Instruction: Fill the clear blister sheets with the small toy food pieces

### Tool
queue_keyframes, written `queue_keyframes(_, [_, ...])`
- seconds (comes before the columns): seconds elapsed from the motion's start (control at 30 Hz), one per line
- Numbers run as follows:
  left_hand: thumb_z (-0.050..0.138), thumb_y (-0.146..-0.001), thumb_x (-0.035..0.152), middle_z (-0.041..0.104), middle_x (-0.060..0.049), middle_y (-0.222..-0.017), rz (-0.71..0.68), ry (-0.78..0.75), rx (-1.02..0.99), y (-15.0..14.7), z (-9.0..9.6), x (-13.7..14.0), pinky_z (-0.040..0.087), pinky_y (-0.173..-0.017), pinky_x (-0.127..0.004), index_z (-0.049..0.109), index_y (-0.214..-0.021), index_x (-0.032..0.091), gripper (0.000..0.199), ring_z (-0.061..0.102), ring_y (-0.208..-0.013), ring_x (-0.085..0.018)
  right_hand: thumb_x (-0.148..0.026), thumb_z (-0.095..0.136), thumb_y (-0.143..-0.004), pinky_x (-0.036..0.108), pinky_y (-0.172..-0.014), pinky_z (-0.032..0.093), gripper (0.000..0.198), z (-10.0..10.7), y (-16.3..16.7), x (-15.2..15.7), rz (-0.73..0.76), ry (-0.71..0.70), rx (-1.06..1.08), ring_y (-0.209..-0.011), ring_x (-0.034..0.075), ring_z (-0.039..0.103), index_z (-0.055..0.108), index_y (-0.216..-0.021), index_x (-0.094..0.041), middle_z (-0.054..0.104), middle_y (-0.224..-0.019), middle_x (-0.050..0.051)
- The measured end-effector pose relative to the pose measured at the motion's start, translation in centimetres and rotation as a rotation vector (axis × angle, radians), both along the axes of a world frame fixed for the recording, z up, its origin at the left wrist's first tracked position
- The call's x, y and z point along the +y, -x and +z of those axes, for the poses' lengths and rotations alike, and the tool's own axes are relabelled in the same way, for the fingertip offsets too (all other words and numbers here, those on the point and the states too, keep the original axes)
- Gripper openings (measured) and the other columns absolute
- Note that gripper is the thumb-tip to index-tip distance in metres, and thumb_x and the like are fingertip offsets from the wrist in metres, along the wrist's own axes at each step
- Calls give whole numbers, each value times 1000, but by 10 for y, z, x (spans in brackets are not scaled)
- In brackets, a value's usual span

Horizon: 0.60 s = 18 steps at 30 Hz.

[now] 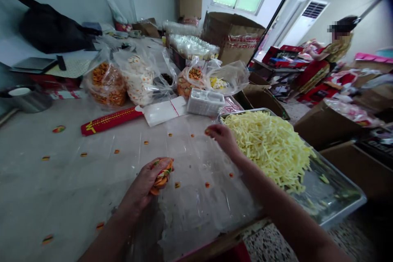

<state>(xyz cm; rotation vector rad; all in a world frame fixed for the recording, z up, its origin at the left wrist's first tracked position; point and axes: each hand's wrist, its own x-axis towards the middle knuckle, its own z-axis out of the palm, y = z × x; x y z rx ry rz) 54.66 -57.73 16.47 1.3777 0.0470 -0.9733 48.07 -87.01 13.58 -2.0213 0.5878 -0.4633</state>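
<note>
My left hand (147,177) is closed around a bunch of small flat orange, red and green pieces (161,178), held above the table. Off to its right, my right hand (224,136) pinches one small orange piece (207,132) over the far part of the table, close to the tray's corner. Beneath both hands lie clear plastic sheets or bags (193,159). Several small burger-like pieces (207,185) are spread out in rows on them. A larger colourful oval piece (58,129) rests at the far left.
A metal tray (357,200) heaped with pale yellow fry-like sticks (267,147) stands on the right. Behind are filled clear bags (106,86), a red carton (110,120), a white box (166,110) and a clear plastic tray (205,101). Another person (328,57) is at the back right among cartons.
</note>
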Motion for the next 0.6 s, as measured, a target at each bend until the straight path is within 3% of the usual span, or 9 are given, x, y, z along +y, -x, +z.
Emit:
queue_keyframes(0.07, [87, -64, 50, 68, -2, -83, 10, 10, 13, -9, -1, -12, 44, -52, -18, 68, -91, 15, 47, 58, -59, -9, -20, 56, -86, 26, -73, 47, 26, -3, -16, -52, -13, 366, 254, -83, 19, 67, 74, -105, -17, 76, -94, 6])
queue_keyframes(0.13, [88, -65, 48, 68, -2, -83, 15, 27, 10, -16, -2, -23, 45, -53, -17, 66, -90, 16, 46, 58, -60, -8, -15, 57, -84, 26, -75, 45, 26, -8, -33, -87, 62, 563, 463, -90, 20, 68, 77, -100, -19, 76, -96, 6])
queue_keyframes(0.27, [90, -64, 43, 68, -1, -80, 15, 40, 47, -21, -3, -33, 47, -55, -17, 64, -89, 16, 45, 60, -61, -8, -13, 61, -80, 27, -73, 42, 23, -20, -55, -109, 170, 621, 558, -92, 23, 68, 80, -90, -21, 77, -94, 7])
queue_keyframes(0.43, [91, -63, 40, 64, 1, -73, 34, 85, 117, -23, -1, -16, 45, -51, -16, 62, -82, 16, 43, 59, -57, -7, -20, 63, -83, 28, -65, 39, 30, -28, -55, -102, 139, 750, 568, -86, 23, 68, 75, -111, -22, 76, -95, 6])
queue_keyframes(0.6, [87, -70, 44, 63, 1, -75, 83, 127, 89, -20, 5, 23, 39, -44, -16, 61, -81, 16, 39, 53, -49, -5, -17, 56, -87, 31, -60, 35, 21, -10, -54, -85, 231, 909, 608, -76, 24, 68, 76, -87, -21, 74, -83, 11])
